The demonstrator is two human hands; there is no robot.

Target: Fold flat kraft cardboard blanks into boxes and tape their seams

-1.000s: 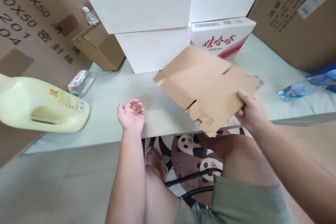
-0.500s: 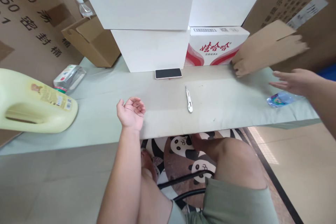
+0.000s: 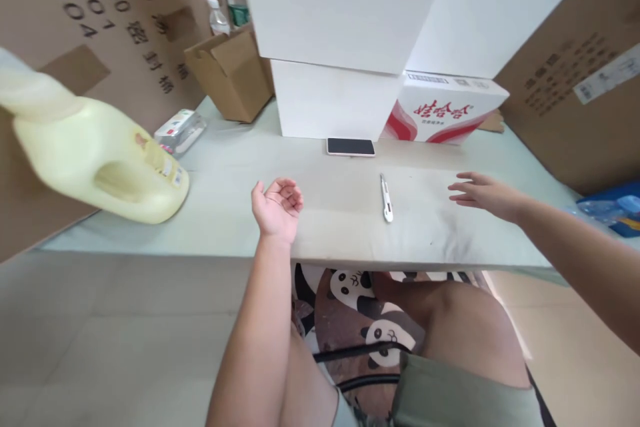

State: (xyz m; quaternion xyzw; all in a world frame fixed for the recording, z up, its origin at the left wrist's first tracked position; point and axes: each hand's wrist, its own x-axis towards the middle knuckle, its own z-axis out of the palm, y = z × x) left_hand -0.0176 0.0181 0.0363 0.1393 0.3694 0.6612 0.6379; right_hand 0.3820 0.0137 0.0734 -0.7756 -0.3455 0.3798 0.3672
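The cardboard (image 3: pixel 493 122) has left the right hand (image 3: pixel 479 192), seemingly lodged behind the carton (image 3: pixel 445 112); that hand spreads open, the left hand (image 3: pixel 278 209) half-curled, both empty and free.

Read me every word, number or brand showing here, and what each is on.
"304": large left carton
"201": same carton
"0X50 密封桶": same carton, start cut off
"0X50 汤 桶": same carton, start cut off, 汤 blurry
"娃哈哈": white-and-red box
Too small or blurred: that box's finer print, the right carton and its sticker, the jug label.
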